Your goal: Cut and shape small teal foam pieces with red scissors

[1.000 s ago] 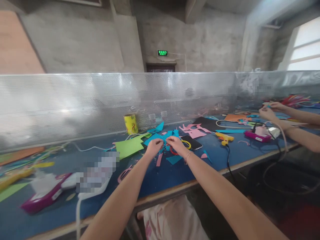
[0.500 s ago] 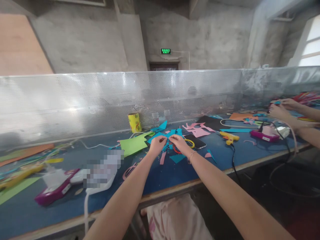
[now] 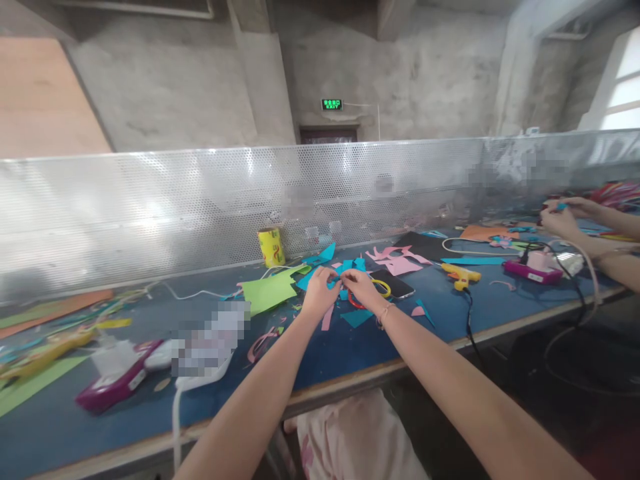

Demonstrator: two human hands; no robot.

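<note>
My left hand (image 3: pixel 321 293) and my right hand (image 3: pixel 362 289) meet over the table with fingertips pinched close together. Between them is a small blue piece of craft sheet (image 3: pixel 341 275), mostly hidden by the fingers. More blue cut pieces (image 3: pixel 357 266) lie just behind the hands. A pair of scissors shows a yellow handle loop (image 3: pixel 384 287) and a red one beside my right hand. Under the hands lie a pink strip (image 3: pixel 327 318) and a blue offcut (image 3: pixel 356 318). Left of my left hand rests a light green sheet (image 3: pixel 270 292).
A black phone (image 3: pixel 397 285) and pink cut sheets (image 3: pixel 399 261) lie to the right, then a yellow glue gun (image 3: pixel 461 275) with a cord. Purple power strips (image 3: pixel 117 388) flank the area. A yellow roll (image 3: pixel 271 247) stands by the perforated screen (image 3: pixel 215 207). Another person's hands (image 3: pixel 567 217) work far right.
My fingertips have shifted slightly and stay pinched together, my left fingers now more curled. The view has moved a little; the things on the table lie as before.
</note>
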